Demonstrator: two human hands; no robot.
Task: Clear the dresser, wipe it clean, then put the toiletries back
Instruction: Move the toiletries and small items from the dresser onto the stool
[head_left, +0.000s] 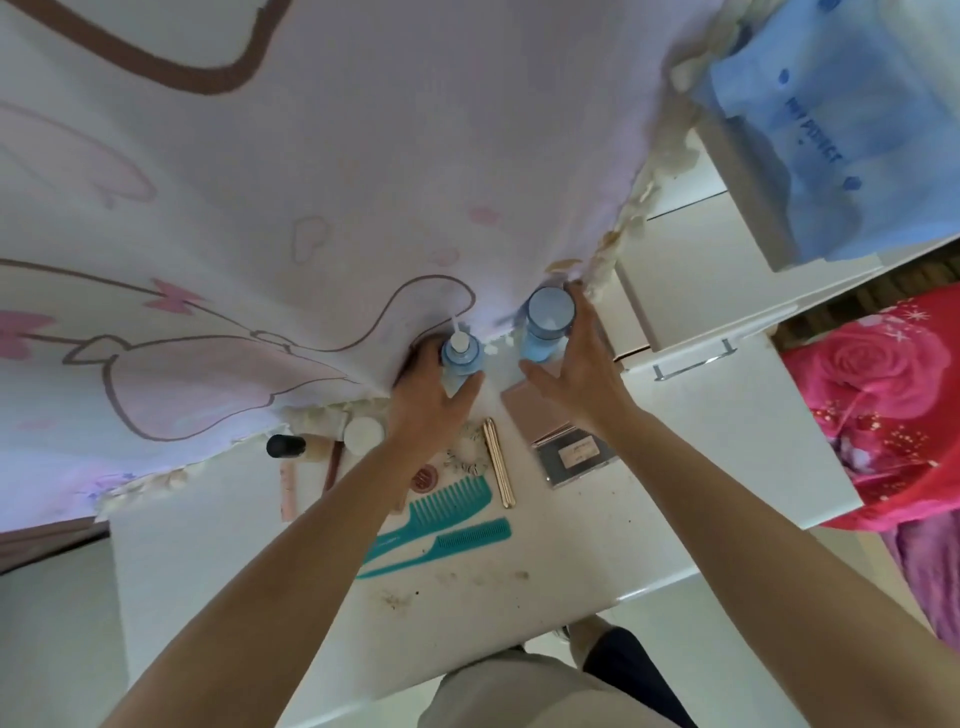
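Two blue bottles stand at the back of the white counter, tucked against the hem of a pink printed cloth that hangs over it: one pump bottle and one wider capped bottle. Left hand: fingers and thumb curled round the pump bottle, holding it. Right hand: fingers spread and fairly straight, thumb on one side of the capped bottle and the rest up its other side, cupping it; whether they press on it I cannot tell. Step in hand, by my reckoning: the clearing, barely begun, since the toiletries are all on the counter and the brown smudges near its front edge are unwiped. Next move, as I judge it: close the right hand, lift both bottles clear of the cloth hem, and set them somewhere off the counter. Remaining stock, counted: one wide-toothed comb and one tail comb, both teal; one gold stick; one pink case and one grey case, both flat; one white-lidded jar; one black-capped bottle lying down; one pink tube; one round red compact; one hair tie.
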